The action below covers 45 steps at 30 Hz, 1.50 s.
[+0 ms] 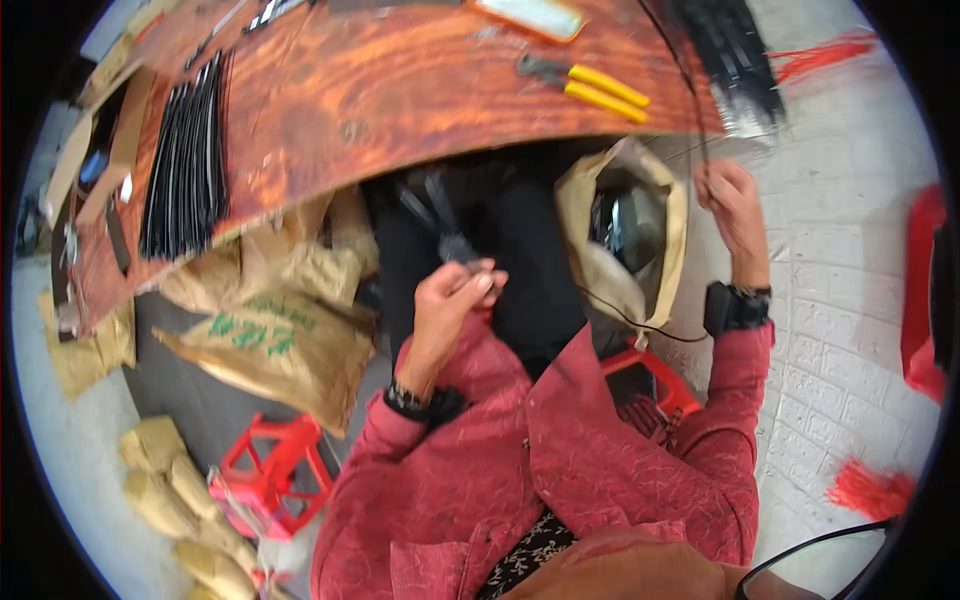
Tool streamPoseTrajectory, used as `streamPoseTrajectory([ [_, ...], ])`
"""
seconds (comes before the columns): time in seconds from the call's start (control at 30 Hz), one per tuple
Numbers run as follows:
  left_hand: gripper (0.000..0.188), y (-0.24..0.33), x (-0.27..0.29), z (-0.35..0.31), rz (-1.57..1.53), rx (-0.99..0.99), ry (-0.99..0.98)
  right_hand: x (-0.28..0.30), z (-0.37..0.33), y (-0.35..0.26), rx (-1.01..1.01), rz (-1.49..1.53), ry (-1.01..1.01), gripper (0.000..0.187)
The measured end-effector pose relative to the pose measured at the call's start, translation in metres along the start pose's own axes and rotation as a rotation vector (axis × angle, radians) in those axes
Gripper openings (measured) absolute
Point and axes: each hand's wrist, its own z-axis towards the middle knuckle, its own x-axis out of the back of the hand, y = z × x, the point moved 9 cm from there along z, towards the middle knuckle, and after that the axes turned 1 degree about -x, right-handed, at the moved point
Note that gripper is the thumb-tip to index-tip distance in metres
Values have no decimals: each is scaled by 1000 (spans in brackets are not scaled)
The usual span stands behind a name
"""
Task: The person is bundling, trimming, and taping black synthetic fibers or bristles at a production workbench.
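Over my lap, my left hand (450, 305) is closed around a dark forked thing (455, 246). Its two prongs point up toward the table and are blurred, so its kind is unclear. My right hand (735, 205) is raised past the table's right front edge, its fingers pinched on a thin black cord (689, 85). The cord runs up from those fingers along the table's right end. Between my hands, below the table edge, stands an open paper sack (673, 252) with dark shiny contents.
On the wooden table (330, 110) lie yellow-handled pliers (606, 93), an orange-rimmed tray (540, 17), a row of black strips (187, 158) and a black bundle (725, 50). A full brown sack (275, 350) and red stools (275, 475) (655, 378) surround me.
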Motion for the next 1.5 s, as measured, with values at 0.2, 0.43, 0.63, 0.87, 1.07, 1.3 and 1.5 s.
streamPoseTrajectory([
  [0.2,21,-39,38,-25,-91,-45,-69,-98,-126,73,-123,51,-266,29],
  [0.43,19,-45,42,-51,-147,-108,-77,-165,-178,131,-305,-61,-371,9],
  [0.63,15,-47,55,-57,-139,-154,24,-196,-198,158,-371,-119,-370,6],
  [0.87,12,-65,71,-43,-176,-152,69,-197,-187,152,-128,-375,-248,8],
  [1.07,14,-72,79,-39,-139,-108,64,-196,-174,164,-34,-606,-167,8],
  [1.3,16,-63,55,-43,-105,-104,-34,-232,-136,153,13,-735,-208,12],
  [1.5,18,-70,55,-41,-108,-102,13,-290,-129,139,-61,-299,-460,24],
])
